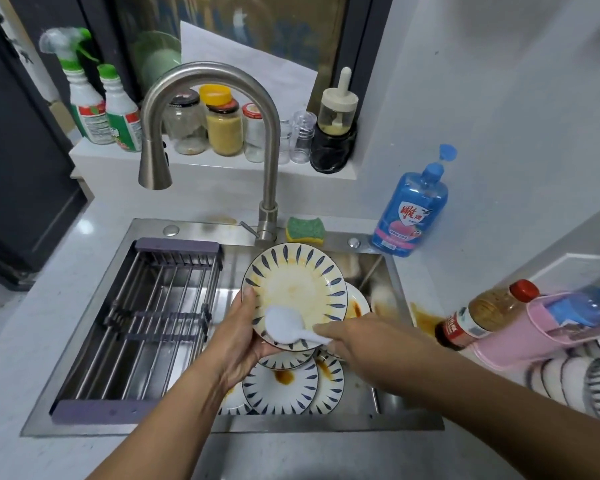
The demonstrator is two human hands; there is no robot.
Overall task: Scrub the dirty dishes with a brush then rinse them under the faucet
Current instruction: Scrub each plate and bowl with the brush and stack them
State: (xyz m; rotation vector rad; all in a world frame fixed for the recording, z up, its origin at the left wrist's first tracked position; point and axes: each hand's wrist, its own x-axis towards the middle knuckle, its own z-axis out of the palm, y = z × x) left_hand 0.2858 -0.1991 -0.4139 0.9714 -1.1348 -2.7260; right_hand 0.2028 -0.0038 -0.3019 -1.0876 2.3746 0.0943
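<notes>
Head view: both forearms reach in from the bottom edge over the sink (291, 426), steel, set in a pale counter. L side: left hand (238, 344) grips the held plate (298, 285) at its lower-left rim, thumb on the face, fingers curled under the back. The plate is tilted up toward the camera, above the R half of the basin; white w/ blue leaf marks round the rim, yellow-brown smears across the centre. R side: right hand (357, 337) is closed round the handle of the brush (284, 325), index finger laid along it; the white brush head is pressed on the lower part of the plate face. Directly below, stacked plates (281, 386) lie in the basin, same pattern, brown sauce blots on them; more dishes behind, partly hidden. L half of the basin is covered by a rack (153, 317), steel rods w/ purple ends. R counter: a brown spill (425, 318) beside the sink edge, a sauce bottle (478, 313) w/ red cap lying on its side, a pink holder (541, 327), striped bowls (575, 379) stacked at the frame edge. Back rim: green-yellow sponge (305, 230) just R of the faucet (271, 150) base; the gooseneck arcs L, its spout on the rack side. Blue soap bottle (411, 213) near the back-R corner. Far ledge: jars (222, 126) in a row, spray bottles (84, 102) at its L end.
</notes>
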